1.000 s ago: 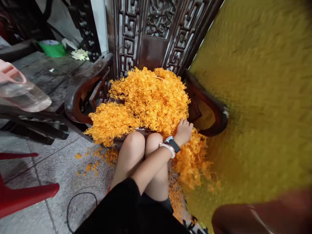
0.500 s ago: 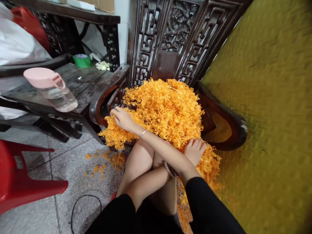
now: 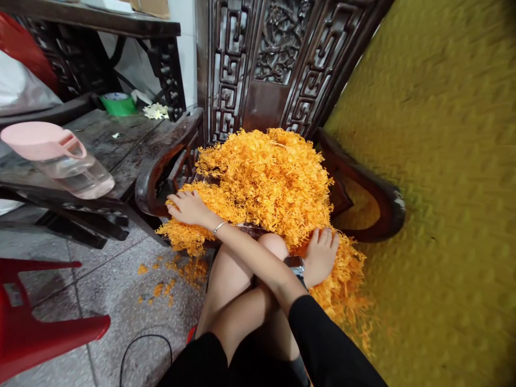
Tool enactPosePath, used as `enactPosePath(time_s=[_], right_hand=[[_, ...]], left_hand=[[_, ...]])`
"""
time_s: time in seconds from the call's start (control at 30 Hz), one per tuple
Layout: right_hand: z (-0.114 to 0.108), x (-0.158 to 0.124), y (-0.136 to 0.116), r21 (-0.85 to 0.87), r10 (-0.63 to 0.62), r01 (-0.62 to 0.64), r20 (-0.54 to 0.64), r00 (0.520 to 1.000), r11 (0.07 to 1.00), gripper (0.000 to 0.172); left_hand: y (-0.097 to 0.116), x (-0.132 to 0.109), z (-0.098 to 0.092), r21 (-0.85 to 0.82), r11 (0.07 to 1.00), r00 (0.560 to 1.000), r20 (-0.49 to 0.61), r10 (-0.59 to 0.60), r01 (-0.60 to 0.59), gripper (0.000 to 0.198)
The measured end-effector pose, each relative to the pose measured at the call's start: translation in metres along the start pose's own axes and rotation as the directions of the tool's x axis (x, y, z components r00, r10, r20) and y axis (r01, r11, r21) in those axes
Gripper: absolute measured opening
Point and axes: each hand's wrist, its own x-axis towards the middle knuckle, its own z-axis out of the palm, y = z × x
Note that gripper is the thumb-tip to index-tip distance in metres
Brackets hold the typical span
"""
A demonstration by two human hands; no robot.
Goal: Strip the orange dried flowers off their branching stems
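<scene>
1. Right hand (image 3: 187,208), arm crossed over the left: palm down on the left part of the orange flowers (image 3: 270,180), fingers spread, not clenched. Whether any strand is caught beneath the palm cannot be told.
2. Left hand (image 3: 321,257), wearing a wristwatch (image 3: 295,264): laid flat on the flowers at the right, fingers extended and slightly apart, grip relaxed; palm hidden.
3. Flowers: heaped on the seat of a dark wooden armchair (image 3: 374,207), spilling over the front edge at both sides. Loose pieces lie on the floor (image 3: 108,279).
4. Bottle (image 3: 76,174): clear body, pink lid on, some clear liquid visible inside; set on the wooden surface (image 3: 108,142) left of the armchair.
5. White bag (image 3: 26,86), upper left: contents not visible.
6. Green tape roll (image 3: 118,104): behind the bottle, near pale flowers (image 3: 156,111).
</scene>
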Motion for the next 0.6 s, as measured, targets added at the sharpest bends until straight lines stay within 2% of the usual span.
enactPosePath(time_s=[0.2, 0.37, 0.43, 0.5, 0.6], right_hand=[[-0.003, -0.014, -0.001, -0.055, -0.028, 0.028, -0.011, 1.000, 0.998, 0.038], [-0.014, -0.022, -0.012, -0.064, -0.048, 0.043, -0.083, 0.995, 0.997, 0.058], [-0.032, -0.032, -0.019, -0.092, -0.092, 0.080, -0.139, 0.986, 0.993, 0.064], [-0.060, -0.053, -0.026, -0.130, -0.171, 0.149, -0.180, 0.969, 0.980, 0.063], [-0.111, -0.109, -0.023, -0.091, -0.238, 0.223, -0.222, 0.945, 0.970, 0.048]], left_hand=[[0.004, 0.004, 0.006, 0.004, 1.000, 1.000, 0.002, -0.013, 0.013, 0.053], [0.004, 0.005, 0.006, -0.090, 0.995, 0.999, 0.016, -0.043, 0.044, 0.050], [0.003, 0.006, 0.005, -0.166, 0.984, 0.998, 0.031, -0.056, 0.060, 0.049], [0.002, 0.007, 0.003, -0.263, 0.962, 0.997, 0.038, -0.067, 0.074, 0.047], [-0.002, 0.007, -0.005, -0.456, 0.888, 0.997, 0.004, -0.071, 0.065, 0.035]])
